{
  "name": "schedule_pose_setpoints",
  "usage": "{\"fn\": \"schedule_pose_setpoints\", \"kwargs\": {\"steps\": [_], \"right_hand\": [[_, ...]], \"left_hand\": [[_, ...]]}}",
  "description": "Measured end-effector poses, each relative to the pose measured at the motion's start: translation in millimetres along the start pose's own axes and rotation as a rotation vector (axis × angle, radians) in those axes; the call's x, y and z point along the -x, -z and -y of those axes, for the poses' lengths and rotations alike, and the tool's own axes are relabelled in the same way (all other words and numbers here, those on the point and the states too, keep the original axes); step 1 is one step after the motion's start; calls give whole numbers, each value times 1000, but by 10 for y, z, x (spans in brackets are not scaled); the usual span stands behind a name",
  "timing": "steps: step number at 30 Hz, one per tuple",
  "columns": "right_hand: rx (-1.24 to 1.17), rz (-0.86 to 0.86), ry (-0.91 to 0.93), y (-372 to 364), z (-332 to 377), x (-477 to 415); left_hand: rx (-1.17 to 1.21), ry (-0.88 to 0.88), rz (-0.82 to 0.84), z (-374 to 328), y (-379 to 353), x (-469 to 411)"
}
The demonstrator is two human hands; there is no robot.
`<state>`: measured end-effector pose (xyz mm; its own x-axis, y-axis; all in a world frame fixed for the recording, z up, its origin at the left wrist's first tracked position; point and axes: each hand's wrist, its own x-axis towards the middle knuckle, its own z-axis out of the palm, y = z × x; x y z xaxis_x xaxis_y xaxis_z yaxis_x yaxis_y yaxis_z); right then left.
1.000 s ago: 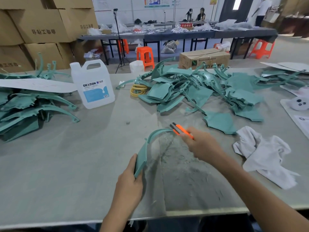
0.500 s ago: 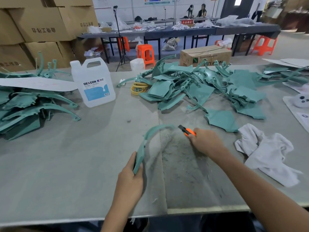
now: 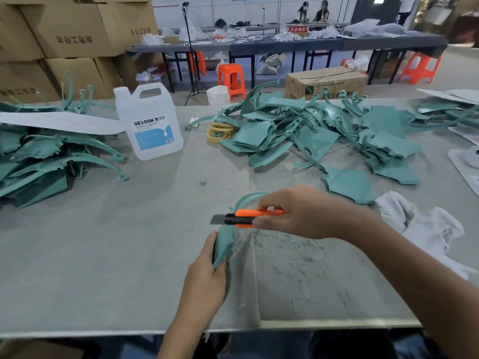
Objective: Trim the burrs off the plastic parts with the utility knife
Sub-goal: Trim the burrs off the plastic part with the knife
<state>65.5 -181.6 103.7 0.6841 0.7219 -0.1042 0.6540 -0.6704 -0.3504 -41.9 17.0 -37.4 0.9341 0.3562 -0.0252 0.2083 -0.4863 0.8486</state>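
Knife point(image 3: 246, 218) sits pinched in right grip point(image 3: 305, 213); left grip point(image 3: 207, 275) clasps curved green part point(image 3: 223, 243).

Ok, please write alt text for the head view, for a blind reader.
A right hand holds an orange utility knife over a curved green plastic part gripped by the left hand; similar parts lie piled on the table behind.

Jug point(image 3: 151, 125) between two part piles point(image 3: 46, 161) point(image 3: 324, 136) on table point(image 3: 90, 255)

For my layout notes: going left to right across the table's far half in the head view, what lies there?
Left green parts pile, white jug, yellow rings, middle green parts pile.
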Motion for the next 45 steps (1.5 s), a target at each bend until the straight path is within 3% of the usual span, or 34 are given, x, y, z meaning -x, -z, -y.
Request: {"fn": "schedule_pose_setpoints", "kwargs": {"steps": [5, 9, 16, 19, 23, 29, 34, 39, 43, 45], "right_hand": [[108, 88, -78, 89, -126, -147], [21, 58, -313, 85, -602, -443], [129, 41, -627, -175, -1168, -443], [146, -124, -604, -330, -1087, -334], [-277, -340, -476, -625, -641, -198], [-422, -279, -238, -802, 75, -274], [-388, -206, -98, -917, 236, -278], [-214, -295, -236, -949, -117, -548], [-129, -425, -475, -779, -599, -643], [-108, -481, -503, -669, -743, -591]], "left_hand": [[-7, 3, -4, -20, -21, 30], [-26, 4, 10, -20, -31, 55], [11, 15, 23, -56, 0, 41], [6, 3, 26, -63, 17, 37], [11, -2, -1, -49, 48, -14], [109, 36, -114, 8, 116, -143], [225, 104, -123, 119, 148, -159], [319, 134, -129, 159, 154, -178], [179, 100, -108, 122, 160, -135], [162, 85, -107, 107, 143, -118]]}}
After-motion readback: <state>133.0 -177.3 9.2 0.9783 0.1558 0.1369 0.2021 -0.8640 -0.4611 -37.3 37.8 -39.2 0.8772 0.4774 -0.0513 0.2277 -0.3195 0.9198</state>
